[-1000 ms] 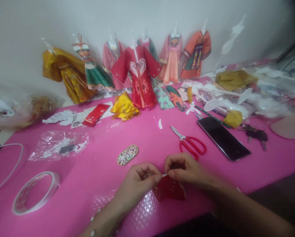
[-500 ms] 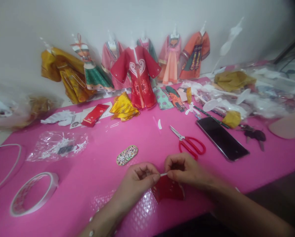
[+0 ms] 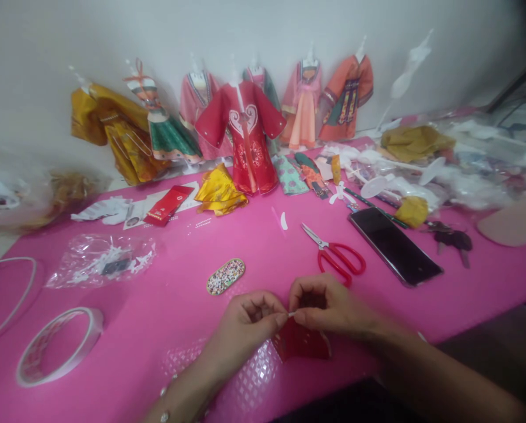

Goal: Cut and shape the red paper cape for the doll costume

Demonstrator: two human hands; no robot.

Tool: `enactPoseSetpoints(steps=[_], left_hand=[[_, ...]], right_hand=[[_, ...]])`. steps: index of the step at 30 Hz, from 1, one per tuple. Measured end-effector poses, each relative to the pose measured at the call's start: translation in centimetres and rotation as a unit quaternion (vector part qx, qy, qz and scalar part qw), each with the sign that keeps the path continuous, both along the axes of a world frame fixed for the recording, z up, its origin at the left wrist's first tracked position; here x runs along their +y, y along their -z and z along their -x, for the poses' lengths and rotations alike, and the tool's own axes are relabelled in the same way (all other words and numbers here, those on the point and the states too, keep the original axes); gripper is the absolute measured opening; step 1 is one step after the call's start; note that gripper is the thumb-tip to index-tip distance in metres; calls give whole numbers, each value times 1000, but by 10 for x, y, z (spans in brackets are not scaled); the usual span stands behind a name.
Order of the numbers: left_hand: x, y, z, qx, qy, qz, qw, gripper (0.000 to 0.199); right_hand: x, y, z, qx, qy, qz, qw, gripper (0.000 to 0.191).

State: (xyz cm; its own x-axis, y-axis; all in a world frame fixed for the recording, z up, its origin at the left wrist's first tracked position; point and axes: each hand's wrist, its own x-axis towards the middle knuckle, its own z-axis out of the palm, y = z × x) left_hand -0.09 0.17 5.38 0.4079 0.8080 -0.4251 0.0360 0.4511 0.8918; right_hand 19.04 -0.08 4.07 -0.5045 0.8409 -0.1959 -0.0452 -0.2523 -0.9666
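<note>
Between my hands, a small piece of red fabric (image 3: 304, 342) hangs just above the pink table near its front edge. A narrow white strip runs along its top edge. My left hand (image 3: 256, 320) pinches that edge between thumb and index finger. Close beside it, my right hand (image 3: 322, 305) pinches the same edge, and the fingertips almost touch. Most of the strip is hidden by my fingers. Red-handled scissors (image 3: 339, 258) lie beyond my right hand. An oval tin of mixed beads (image 3: 226, 277) sits beyond my left hand.
A tape roll (image 3: 60, 346) and a plastic bag of white parts (image 3: 106, 261) are on the left. A phone (image 3: 395, 245) and keys (image 3: 453, 239) lie right. Miniature robes on stands, including a red robe (image 3: 247, 138), line the wall. Plastic packaging (image 3: 478, 170) piles up at right.
My right hand has shifted slightly left, closing the gap between my fingertips, so less of the white strip shows. Both hands keep their pinch on the red fabric.
</note>
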Motion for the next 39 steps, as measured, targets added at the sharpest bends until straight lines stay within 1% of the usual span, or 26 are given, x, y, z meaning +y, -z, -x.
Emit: enactPoseSetpoints(steps=[5, 10, 15, 18, 25, 39], left_hand=[[1, 2, -2, 2, 5, 8, 1000, 24], [-1, 0, -2, 6, 6, 7, 1000, 23], [-1, -1, -2, 0, 13, 1, 1000, 22], [-1, -1, -2, -8, 17, -1, 1000, 23], [-2, -1, -2, -18, 18, 9, 1000, 22], [-2, -3, -2, -14, 13, 7, 1000, 21]], right_hand=[[-1, -2, 1, -19, 2, 2, 1000, 4], [0, -2, 2, -7, -3, 5, 1000, 9], [-1, 0, 1, -17, -1, 6, 1000, 7], [-1, 1, 1, -11, 2, 8, 1000, 9], [1, -2, 0, -21, -16, 10, 1000, 11], [1, -4, -1, -22, -19, 21, 999, 15]])
